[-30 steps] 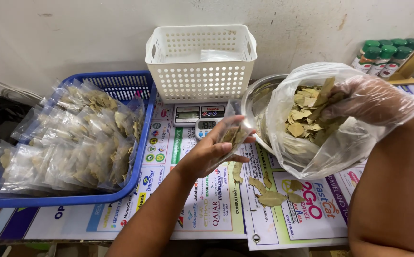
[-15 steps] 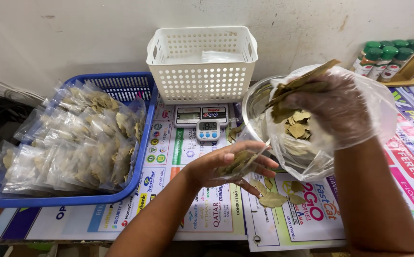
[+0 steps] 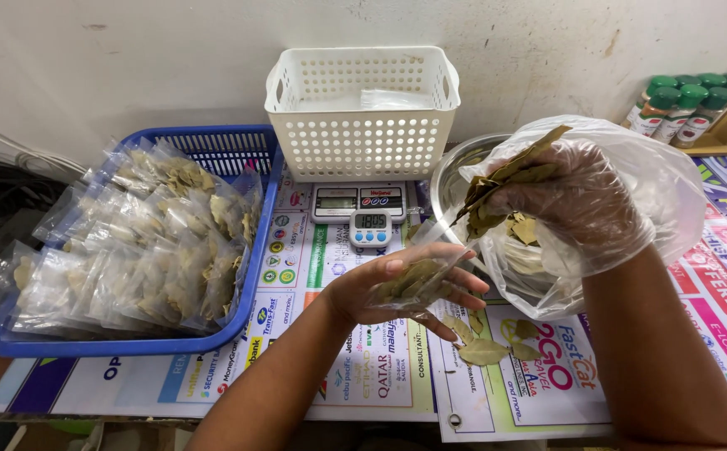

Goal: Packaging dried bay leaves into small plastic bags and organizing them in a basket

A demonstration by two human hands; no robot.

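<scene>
Filling small pouches with dried leaves; this looks like the loading step. Left hand (image 3: 397,288), bare, cradles a small clear pouch (image 3: 417,280) on its open palm, thumb over the top, mouth turned toward the right. Pouch already holds a few leaves. Right hand (image 3: 585,205), in a thin plastic glove, is clenched on a bunch of dried leaves (image 3: 501,184), raised just above the big clear bag (image 3: 656,179) that sits in a steel bowl (image 3: 451,179). Bunch is near the pouch mouth, not yet in. Next move, by my reading: line the leaf tips up with the narrow opening and slide them in without crumbling. Loose leaves (image 3: 484,347) lie on the printed sheets below. Blue basket (image 3: 213,338) of filled pouches at left; scale (image 3: 355,200) and timer (image 3: 371,227) behind.
</scene>
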